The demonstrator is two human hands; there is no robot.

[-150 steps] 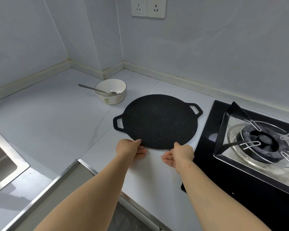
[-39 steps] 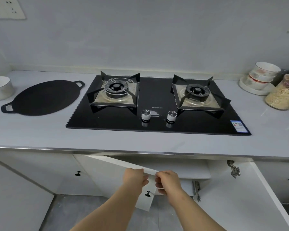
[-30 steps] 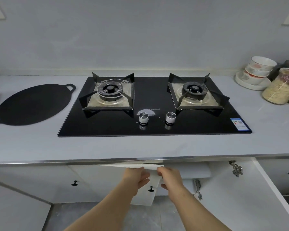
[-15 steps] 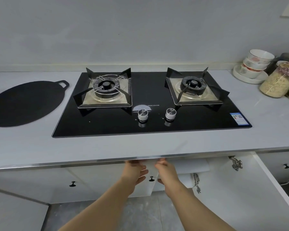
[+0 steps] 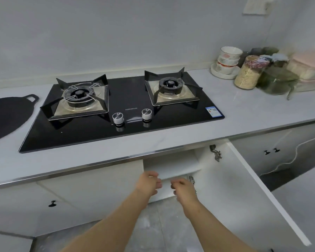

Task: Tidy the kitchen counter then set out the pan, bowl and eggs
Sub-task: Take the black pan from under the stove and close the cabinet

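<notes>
The flat black pan [image 5: 6,117] lies on the grey counter [image 5: 244,113] at the far left, partly cut by the frame edge. A stack of white bowls [image 5: 228,60] on a plate stands at the back right. My left hand [image 5: 148,183] and my right hand [image 5: 184,187] hover below the counter edge in front of the open cabinet, fingers loosely curled, holding nothing. The left cabinet door [image 5: 91,186] is shut flat beside my left hand. No eggs are in view.
A black two-burner gas hob [image 5: 127,106] fills the counter's middle. Jars and containers [image 5: 251,73] crowd the back right corner. The right cabinet door [image 5: 244,193] swings wide open toward me. A white cable [image 5: 298,151] hangs along the right cabinets.
The left cabinet door, held half open by both hands, has swung shut. My hands have let go of it and drifted right. The view has turned to the right.
</notes>
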